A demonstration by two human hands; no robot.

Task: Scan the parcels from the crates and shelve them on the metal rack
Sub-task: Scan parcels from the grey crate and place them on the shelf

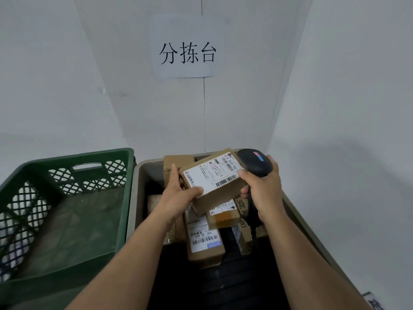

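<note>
green crate (125,166) left of grey crate (137,186) holding loose parcels (204,240).

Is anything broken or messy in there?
Nothing looks broken. The brown cardboard parcels in the grey plastic crate lie jumbled at different angles, some overlapping; that is only a loose pile.
</note>
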